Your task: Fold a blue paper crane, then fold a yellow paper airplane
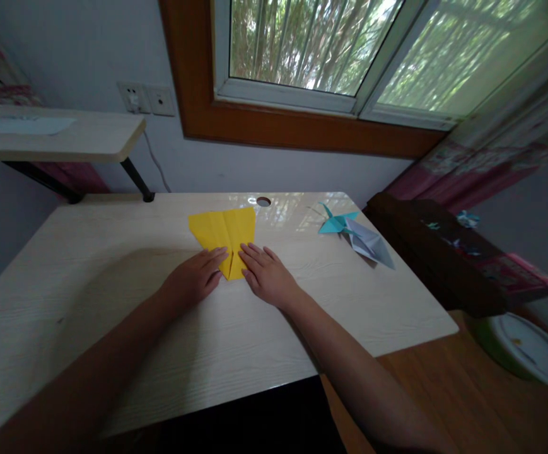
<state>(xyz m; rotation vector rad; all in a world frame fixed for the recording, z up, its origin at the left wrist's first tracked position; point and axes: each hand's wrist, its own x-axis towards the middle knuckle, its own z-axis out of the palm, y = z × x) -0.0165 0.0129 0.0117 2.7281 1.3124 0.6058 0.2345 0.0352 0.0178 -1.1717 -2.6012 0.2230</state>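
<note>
A sheet of yellow origami paper (pixel 226 228) lies on the pale wood-grain table (pixel 160 353), partly folded. It is wide at the far end and narrows towards me, with creases running lengthwise and two near flaps meeting along a middle line. My left hand (pixel 197 274) rests with its fingertips on the left near flap. On the right near flap lies my right hand (pixel 268 274), its fingers stretched out flat. Both hands press from above, and neither grips the paper. The fingers cover part of the folded edges.
A teal folded paper crane (pixel 335 222) and a grey-white folded paper piece (pixel 371 243) sit at the table's right side. Near the back edge is a round cable hole (pixel 263 202). A raised shelf (pixel 98 135) stands at back left. A window (pixel 311 50) is beyond.
</note>
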